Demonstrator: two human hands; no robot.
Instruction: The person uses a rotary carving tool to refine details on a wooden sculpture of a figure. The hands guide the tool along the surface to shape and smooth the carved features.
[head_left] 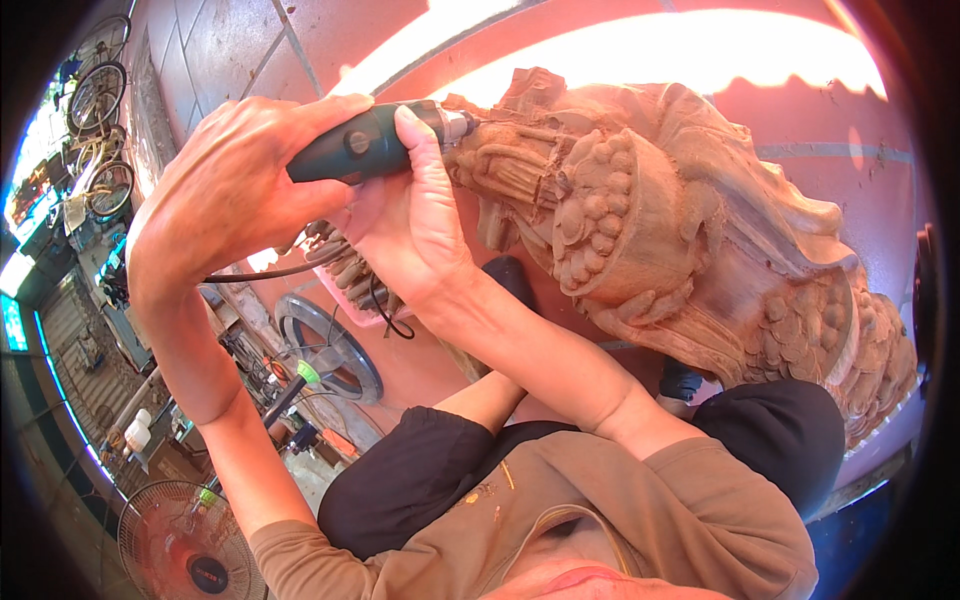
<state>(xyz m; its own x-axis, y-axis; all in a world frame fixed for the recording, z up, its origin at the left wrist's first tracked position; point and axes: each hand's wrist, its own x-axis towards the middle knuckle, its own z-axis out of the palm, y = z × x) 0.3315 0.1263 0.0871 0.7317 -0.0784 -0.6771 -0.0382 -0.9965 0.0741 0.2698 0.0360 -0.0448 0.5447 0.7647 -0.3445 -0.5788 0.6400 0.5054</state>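
Note:
A dark green rotary tool point(352, 145) lies across both of my hands, its metal nose pointing right. My left hand point(235, 180) is wrapped round its rear end from the left. From below, my right hand point(415, 225) grips the front part, its thumb lying on the top of the body. The nose meets the upper end of a large reddish-brown wood carving point(640, 220); the bit itself is too small to make out. The carving lies on its side, with clusters of rounded lumps, a curved basket-like shape and draped folds. A black cord point(265, 275) shows below my hands.
Left of my knees, a pink basket point(365, 312) holds several carving tools point(345, 260), beside a grey wheel-like ring point(330, 345). A fan point(190, 540) stands at lower left. Bicycles point(100, 100) are at far left. Red tiled floor point(800, 190) surrounds the carving.

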